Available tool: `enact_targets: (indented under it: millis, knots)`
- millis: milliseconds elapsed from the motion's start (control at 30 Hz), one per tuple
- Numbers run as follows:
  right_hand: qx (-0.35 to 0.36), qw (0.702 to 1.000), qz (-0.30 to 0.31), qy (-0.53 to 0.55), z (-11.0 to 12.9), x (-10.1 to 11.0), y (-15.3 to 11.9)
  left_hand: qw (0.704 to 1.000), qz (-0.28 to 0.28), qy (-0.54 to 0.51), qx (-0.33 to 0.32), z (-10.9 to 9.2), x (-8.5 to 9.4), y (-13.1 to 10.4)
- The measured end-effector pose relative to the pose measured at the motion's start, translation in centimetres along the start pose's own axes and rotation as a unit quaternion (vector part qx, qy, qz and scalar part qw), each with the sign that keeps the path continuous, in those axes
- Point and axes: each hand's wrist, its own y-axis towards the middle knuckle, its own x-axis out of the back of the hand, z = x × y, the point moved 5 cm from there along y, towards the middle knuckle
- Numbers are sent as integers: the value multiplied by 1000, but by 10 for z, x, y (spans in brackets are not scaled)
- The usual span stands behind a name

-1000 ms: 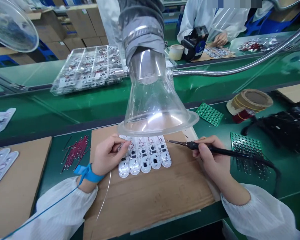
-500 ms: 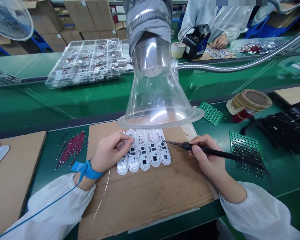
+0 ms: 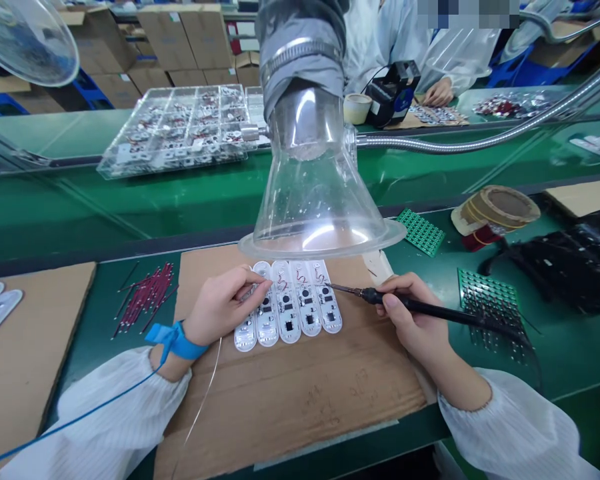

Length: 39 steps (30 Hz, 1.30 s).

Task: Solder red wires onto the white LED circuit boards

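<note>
My right hand (image 3: pixel 415 313) is closed round the black handle of a soldering iron (image 3: pixel 370 295), its tip at the rightmost of several white oval boards (image 3: pixel 307 303). These stand side by side, with black chips and thin red wires on them. My left hand (image 3: pixel 230 299), a blue wrist strap (image 3: pixel 183 343) at its wrist, pinches a thin solder wire (image 3: pixel 210 383). The wire's tail hangs down over the cardboard (image 3: pixel 300 407), and its working end is too fine to follow. My left fingers hover over the leftmost boards and hide part of them.
A clear fume hood (image 3: pixel 320 200) hangs low above the boards. Dark red wires (image 3: pixel 147 297) lie to the left. Green circuit boards (image 3: pixel 487 293), a round tub (image 3: pixel 503 207) and a black bundle (image 3: pixel 575 257) are on the right. A divided tray (image 3: pixel 180 127) and a co-worker's hand (image 3: pixel 439 92) are beyond.
The camera view has shifted slightly. Both hands keep their grips, and the iron's tip stays at the rightmost board.
</note>
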Motion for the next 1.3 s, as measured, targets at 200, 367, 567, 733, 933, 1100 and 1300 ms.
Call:
enact_targets:
  millis: [200, 367, 567, 733, 933, 1100, 1300]
  knots:
    - [7, 1000, -15, 3, 2, 1, -1, 1000, -21, -11, 2, 0, 3, 0]
    - [12, 999, -28, 15, 7, -1, 1, 999, -32, -9, 7, -1, 5, 2]
    - [6, 1000, -2, -3, 6, -6, 2, 1000, -22, -6, 15, -1, 4, 3]
    - [-1, 999, 6, -36, 5, -5, 1, 1000, -5, 3, 0, -1, 2, 3]
    - [21, 997, 20, -71, 11, -6, 5, 1000, -2, 12, -15, -3, -1, 3]
    - [35, 993, 54, -98, 21, -6, 11, 999, -39, -3, 20, 7, 9, 2]
    - [43, 994, 38, -92, 35, 0, 24, 995, -82, -4, 52, 23, 20, -4]
